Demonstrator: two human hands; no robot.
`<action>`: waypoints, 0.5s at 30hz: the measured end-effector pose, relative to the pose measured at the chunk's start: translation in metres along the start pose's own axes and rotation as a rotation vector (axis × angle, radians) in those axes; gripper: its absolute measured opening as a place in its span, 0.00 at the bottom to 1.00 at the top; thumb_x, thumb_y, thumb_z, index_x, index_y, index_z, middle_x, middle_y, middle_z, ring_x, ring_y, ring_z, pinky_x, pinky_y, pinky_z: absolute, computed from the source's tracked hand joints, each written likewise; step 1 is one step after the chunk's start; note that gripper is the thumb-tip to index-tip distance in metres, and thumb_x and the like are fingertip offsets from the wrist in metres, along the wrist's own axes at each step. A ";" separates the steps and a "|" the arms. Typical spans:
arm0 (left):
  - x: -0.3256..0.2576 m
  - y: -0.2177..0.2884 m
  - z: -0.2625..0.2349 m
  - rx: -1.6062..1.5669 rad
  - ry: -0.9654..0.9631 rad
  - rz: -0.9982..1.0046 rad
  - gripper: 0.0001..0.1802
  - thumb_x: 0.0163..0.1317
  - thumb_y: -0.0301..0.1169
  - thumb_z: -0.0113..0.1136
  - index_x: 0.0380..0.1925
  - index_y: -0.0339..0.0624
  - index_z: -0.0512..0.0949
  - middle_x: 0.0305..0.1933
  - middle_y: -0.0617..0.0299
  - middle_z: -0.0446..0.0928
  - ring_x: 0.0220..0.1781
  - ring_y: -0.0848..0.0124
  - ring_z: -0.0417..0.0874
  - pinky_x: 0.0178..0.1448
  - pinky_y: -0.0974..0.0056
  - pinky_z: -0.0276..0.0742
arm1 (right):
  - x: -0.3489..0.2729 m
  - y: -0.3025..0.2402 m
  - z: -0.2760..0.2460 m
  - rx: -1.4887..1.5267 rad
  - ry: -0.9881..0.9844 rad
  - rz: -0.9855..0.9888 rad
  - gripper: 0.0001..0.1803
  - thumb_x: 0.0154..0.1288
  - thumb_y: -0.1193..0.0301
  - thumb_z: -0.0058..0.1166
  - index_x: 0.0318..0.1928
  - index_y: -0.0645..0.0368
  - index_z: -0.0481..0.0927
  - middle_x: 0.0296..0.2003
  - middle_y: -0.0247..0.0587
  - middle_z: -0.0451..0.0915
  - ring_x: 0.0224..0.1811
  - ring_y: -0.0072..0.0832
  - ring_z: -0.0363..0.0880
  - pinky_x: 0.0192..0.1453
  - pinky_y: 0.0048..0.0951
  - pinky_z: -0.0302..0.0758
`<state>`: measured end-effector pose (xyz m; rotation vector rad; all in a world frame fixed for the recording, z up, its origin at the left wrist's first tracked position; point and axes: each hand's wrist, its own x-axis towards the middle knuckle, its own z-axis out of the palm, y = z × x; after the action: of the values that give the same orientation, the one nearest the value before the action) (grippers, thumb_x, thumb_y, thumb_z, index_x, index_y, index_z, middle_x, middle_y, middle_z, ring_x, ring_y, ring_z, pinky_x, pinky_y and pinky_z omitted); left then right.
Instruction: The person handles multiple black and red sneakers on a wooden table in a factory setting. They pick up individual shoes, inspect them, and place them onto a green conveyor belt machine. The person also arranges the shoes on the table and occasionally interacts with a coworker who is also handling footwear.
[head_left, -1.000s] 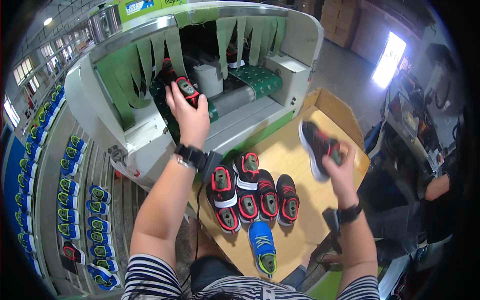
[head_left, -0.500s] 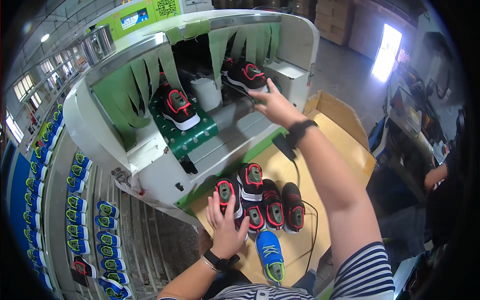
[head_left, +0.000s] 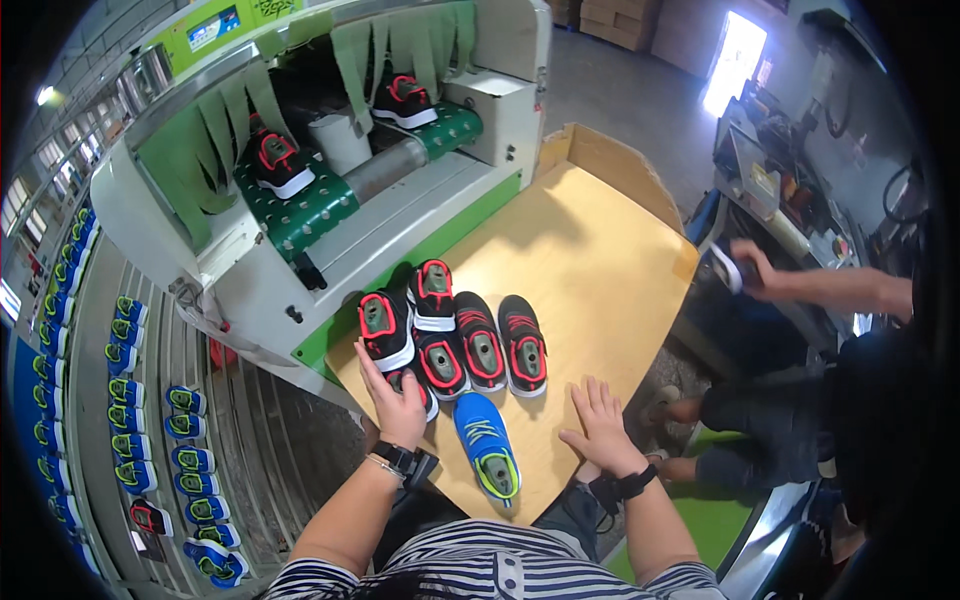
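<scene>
My left hand [head_left: 400, 405] rests with its fingers stretched out against the black-and-red shoes at the left of the table, beside one black shoe [head_left: 386, 330] and over a partly hidden one [head_left: 425, 390]. My right hand [head_left: 607, 435] lies flat on the tan tabletop [head_left: 600, 270], fingers spread, holding nothing. Several more black shoes with red trim, such as this shoe [head_left: 523, 345], stand close together between the hands, toes or heels toward me. Nearest me is a blue shoe [head_left: 480, 440] with a lime-green collar. Dark green forms fill the shoe openings.
Behind the table stands a white machine [head_left: 420, 225] with green strip curtains. Two black shoes, one left [head_left: 280, 165] and one right [head_left: 405, 100], sit on its green belts. Racks of blue shoes [head_left: 125, 405] stand at left. A co-worker's hand [head_left: 760, 270] holds a shoe [head_left: 722, 268] at right.
My right hand has come back from the shoe at the machine's right opening down to the tabletop. My left hand stays by the shoes. A co-worker's hand with a shoe has come into view.
</scene>
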<state>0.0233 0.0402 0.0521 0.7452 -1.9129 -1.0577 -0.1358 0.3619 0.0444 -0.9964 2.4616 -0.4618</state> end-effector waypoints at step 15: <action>-0.001 0.000 -0.002 -0.037 0.007 0.015 0.48 0.66 0.22 0.54 0.82 0.35 0.40 0.82 0.35 0.48 0.84 0.43 0.51 0.84 0.48 0.46 | -0.002 -0.023 -0.028 -0.088 0.068 -0.027 0.45 0.65 0.49 0.65 0.76 0.53 0.64 0.75 0.62 0.60 0.78 0.62 0.55 0.80 0.60 0.52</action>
<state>0.0252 0.0400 0.0530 0.7118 -1.8855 -1.0764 -0.1357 0.3519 0.0789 -1.0667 2.5516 -0.4058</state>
